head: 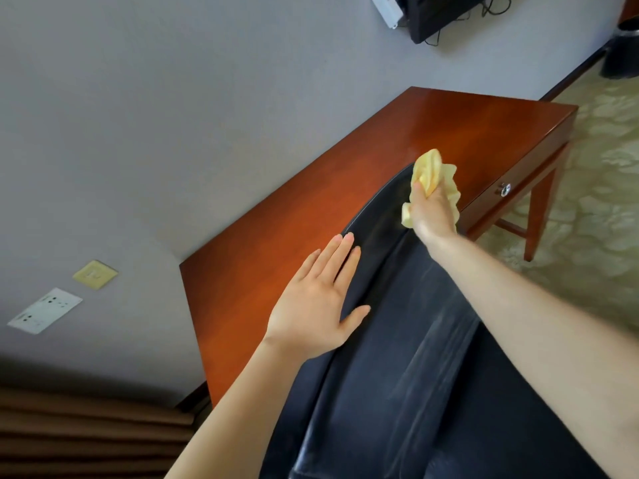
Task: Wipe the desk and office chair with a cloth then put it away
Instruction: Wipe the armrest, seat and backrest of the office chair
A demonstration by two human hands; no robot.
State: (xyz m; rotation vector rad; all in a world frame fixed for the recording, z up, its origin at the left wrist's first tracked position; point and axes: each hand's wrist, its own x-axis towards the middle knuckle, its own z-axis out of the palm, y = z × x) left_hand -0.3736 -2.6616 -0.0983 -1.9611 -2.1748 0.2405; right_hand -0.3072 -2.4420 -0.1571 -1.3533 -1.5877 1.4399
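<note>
Brown curtain folds fill the lower left corner, and above them on the grey wall sit a white socket plate and a yellowish switch plate. Further right, the reddish wooden tabletop runs along the wall. The left hand lies flat with its fingers straight and close together, resting on the top edge of the dark leather chair, which stands against the tabletop's near edge. Further along that chair edge, the right hand grips a bunched yellow cloth, its fingers curled round it, holding it on the chair's top edge just beside the tabletop. A drawer knob shows on the front, with patterned carpet beyond and a black bin at far right.
</note>
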